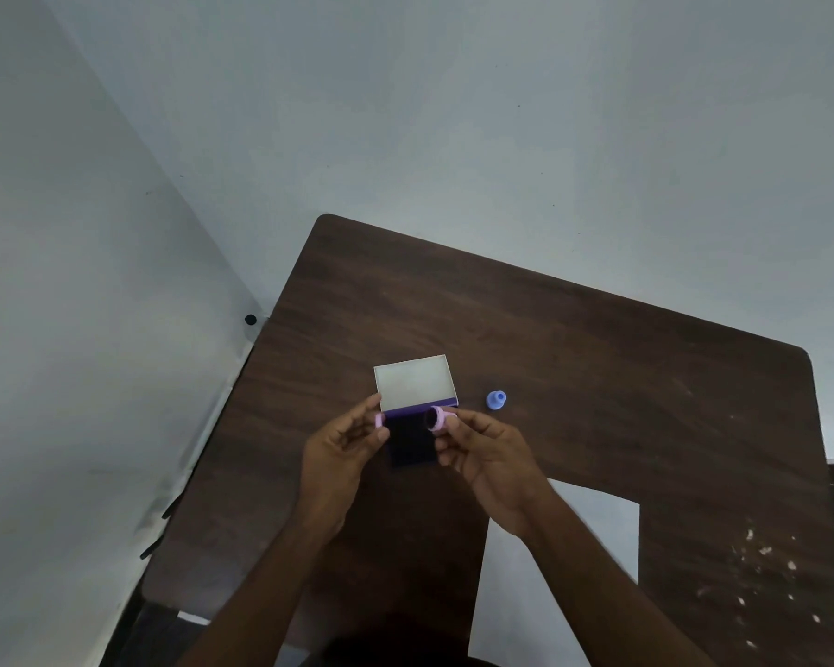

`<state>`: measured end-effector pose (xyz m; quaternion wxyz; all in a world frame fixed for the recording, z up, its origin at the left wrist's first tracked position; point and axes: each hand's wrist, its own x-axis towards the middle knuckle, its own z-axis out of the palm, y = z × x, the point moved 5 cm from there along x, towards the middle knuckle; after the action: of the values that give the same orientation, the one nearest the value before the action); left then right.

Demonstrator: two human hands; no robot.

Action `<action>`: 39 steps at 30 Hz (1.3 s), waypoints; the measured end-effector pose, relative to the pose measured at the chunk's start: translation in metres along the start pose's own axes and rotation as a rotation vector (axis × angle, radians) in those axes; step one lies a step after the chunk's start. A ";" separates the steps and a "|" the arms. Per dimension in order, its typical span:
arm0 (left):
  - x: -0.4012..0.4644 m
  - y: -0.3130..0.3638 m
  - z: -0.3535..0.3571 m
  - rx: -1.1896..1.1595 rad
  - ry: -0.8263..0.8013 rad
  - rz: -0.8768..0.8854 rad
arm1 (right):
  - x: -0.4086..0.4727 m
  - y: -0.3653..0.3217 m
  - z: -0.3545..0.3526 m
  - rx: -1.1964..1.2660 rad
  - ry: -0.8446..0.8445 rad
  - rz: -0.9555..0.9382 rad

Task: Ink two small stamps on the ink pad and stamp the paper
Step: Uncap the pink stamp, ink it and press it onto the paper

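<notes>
Right hand pinching pink stamp over open ink pad — left hand pinching pink cap; blue stamp standing apart on table; paper near right forearm.

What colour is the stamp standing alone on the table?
Light blue stamp, seen in the head view.

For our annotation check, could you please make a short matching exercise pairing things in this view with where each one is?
Things:
1. blue stamp
2. pink stamp
3. pink cap
4. paper

Places:
A. in the left hand
B. standing alone on the table, right of the ink pad
C. lying under the right forearm
D. in the right hand

Pairs: 1-B, 2-D, 3-A, 4-C
</notes>
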<state>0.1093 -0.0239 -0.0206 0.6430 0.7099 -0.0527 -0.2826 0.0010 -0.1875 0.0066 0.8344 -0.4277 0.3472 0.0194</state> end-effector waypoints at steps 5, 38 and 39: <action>0.004 -0.023 -0.016 0.190 0.133 -0.063 | -0.003 0.007 0.006 0.233 -0.090 0.065; 0.010 -0.033 0.024 1.050 -0.159 0.329 | 0.024 0.017 -0.032 -0.939 0.411 -0.261; 0.010 -0.032 0.029 1.098 -0.172 0.362 | 0.029 0.022 -0.032 -0.989 0.389 -0.234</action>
<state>0.0950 -0.0488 -0.0550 0.2123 0.8935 -0.3638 -0.1560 -0.0026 -0.2041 -0.0386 0.4508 -0.8007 0.3945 0.0078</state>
